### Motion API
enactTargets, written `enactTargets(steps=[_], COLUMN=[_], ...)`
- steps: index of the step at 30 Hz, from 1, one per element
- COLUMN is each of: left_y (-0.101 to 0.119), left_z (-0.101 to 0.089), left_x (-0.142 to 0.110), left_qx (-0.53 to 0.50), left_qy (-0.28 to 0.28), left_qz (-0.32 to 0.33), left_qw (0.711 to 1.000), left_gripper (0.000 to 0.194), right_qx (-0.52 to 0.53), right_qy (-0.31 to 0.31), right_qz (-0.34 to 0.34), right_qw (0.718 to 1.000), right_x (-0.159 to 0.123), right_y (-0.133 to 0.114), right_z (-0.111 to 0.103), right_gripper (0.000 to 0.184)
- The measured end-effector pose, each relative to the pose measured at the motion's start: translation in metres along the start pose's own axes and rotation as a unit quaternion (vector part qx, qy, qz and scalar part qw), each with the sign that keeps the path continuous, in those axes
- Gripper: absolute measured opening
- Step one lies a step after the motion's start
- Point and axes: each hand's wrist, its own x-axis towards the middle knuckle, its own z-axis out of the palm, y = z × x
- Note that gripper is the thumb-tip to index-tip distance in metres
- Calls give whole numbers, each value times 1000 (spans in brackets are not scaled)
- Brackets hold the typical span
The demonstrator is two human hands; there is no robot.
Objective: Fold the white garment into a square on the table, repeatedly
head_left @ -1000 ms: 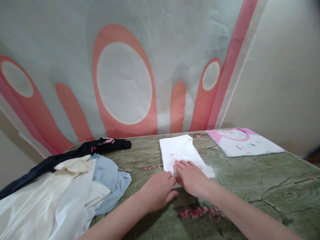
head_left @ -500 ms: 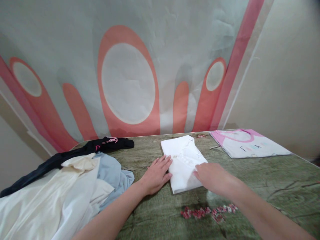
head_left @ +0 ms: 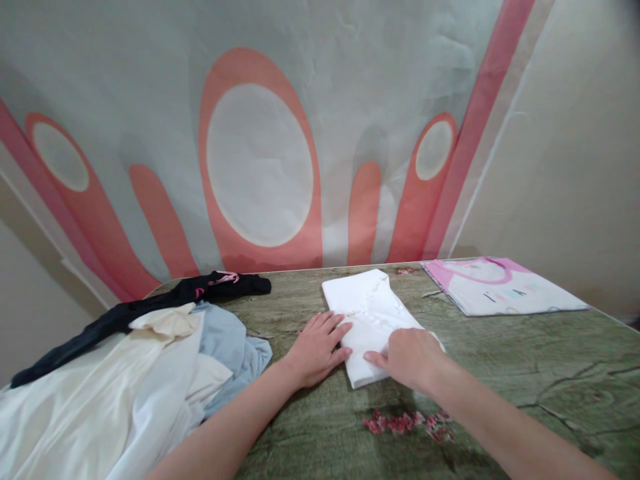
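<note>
White folded garment [head_left: 370, 303] flat on wood-patterned table [head_left: 505, 380]. Left hand [head_left: 319, 350] spread at its left edge, fingertips on cloth. Right hand [head_left: 413, 357] over its near right part, fingers curled, thumb extended; grip unclear. At left: cream cloth [head_left: 90, 400] heaped beside light-blue cloth [head_left: 227, 350], black garment [head_left: 150, 308] behind. Pink-and-white shirt [head_left: 515, 293] folded at right. Grey backdrop [head_left: 345, 60], coral shapes

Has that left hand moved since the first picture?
Yes: the left hand has moved forward and a little left, against the near blossom print; it now rests at the left edge of the white garment.
</note>
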Motion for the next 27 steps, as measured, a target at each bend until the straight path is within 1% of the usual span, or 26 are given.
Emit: enactTargets(steps=[3, 5, 8, 11, 12, 14, 17, 19, 21, 24, 26, 27], left_y=[8, 15, 29, 45, 51, 60, 67, 64, 53, 27, 8, 0], left_z=[-1, 0, 1, 0, -2, -7, -16, -17, -15, -4, 4, 8], left_x=[-1, -1, -2, -4, -4, -6, -8, -8, -7, -4, -2, -2], left_qx=[24, 41, 53, 40, 31, 4, -45, -63, -67, -70, -88, -103], left_qy=[15, 25, 29, 8, -4, -32, -57, -53, -36, 4, 32, 47], left_qz=[-3, -10, -21, -26, -21, 10, 75, 87, 64, -18, -92, -125], left_qw=[1000, 999, 998, 999, 999, 999, 995, 993, 995, 997, 991, 986], left_gripper=[46, 48, 53, 55, 54, 52, 50, 50, 47, 42, 42, 42], right_qx=[-28, -34, -34, -15, -4, 9, 29, 54, 75, 85, 73, 65], right_qy=[8, 16, 28, 18, 15, 15, 46, 85, 128, 177, 182, 171], right_qz=[23, 25, 9, -21, -27, -32, -38, -51, -68, -71, -58, -46], right_qw=[999, 999, 999, 1000, 1000, 999, 998, 994, 987, 978, 979, 982], right_x=[4, 9, 20, 36, 42, 55, 74, 85, 94, 101, 100, 97], right_y=[4, 12, 31, 55, 61, 72, 83, 90, 97, 103, 102, 99], right_z=[0, 1, 5, 11, 13, 19, 30, 37, 43, 46, 44, 43], right_gripper=[71, 71, 64, 55, 53, 54, 58, 56, 53, 51, 50, 51])
